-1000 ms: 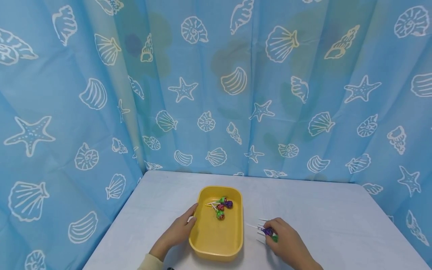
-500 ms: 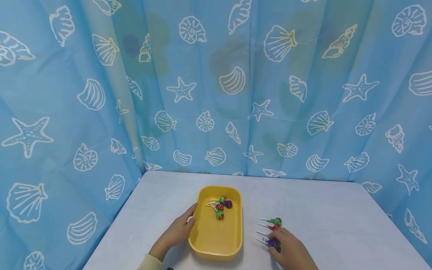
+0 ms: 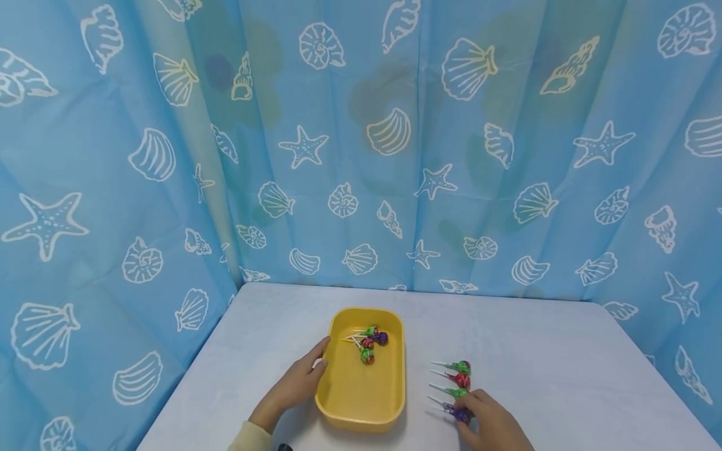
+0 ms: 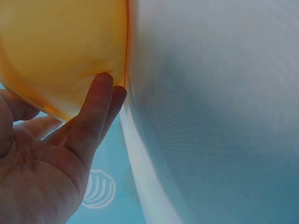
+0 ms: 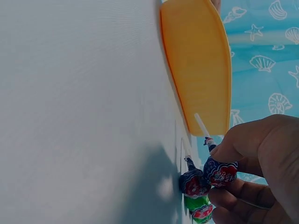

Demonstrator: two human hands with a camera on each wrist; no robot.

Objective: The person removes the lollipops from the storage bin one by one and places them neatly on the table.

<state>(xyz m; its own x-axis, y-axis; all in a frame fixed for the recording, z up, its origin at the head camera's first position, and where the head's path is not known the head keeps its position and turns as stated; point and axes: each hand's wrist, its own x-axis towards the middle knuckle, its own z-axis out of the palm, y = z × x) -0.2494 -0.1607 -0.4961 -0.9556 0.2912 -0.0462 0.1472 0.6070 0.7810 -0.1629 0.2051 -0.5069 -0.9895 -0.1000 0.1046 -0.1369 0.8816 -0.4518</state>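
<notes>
My left hand point(image 3: 299, 382) rests against the left side of a yellow plastic tray point(image 3: 361, 401), its fingers point(image 4: 96, 100) touching the outer wall. To the tray's right, my right hand point(image 3: 493, 419) pinches a purple-wrapped lollipop point(image 5: 219, 172) between thumb and fingers. Directly beside it is another purple lollipop point(image 5: 194, 182). Just beyond, on the table, a green lollipop point(image 3: 457, 393), a red lollipop point(image 3: 462, 380) and a further green lollipop point(image 3: 464, 367) form a column, sticks pointing left. Fingers partly cover the purple pair in the head view.
Several lollipops point(image 3: 368, 342) lie bunched inside the tray toward its far end. A white cloth covers the table point(image 3: 536, 351). Blue curtain point(image 3: 350, 156) with shell prints encloses the back and sides. A small black object point(image 3: 284, 447) shows at the bottom edge.
My right hand has come down and nearer to me along the lollipop column, uncovering the green and red ones. The purple lollipop it carried is now beside the others. My left hand stays put.
</notes>
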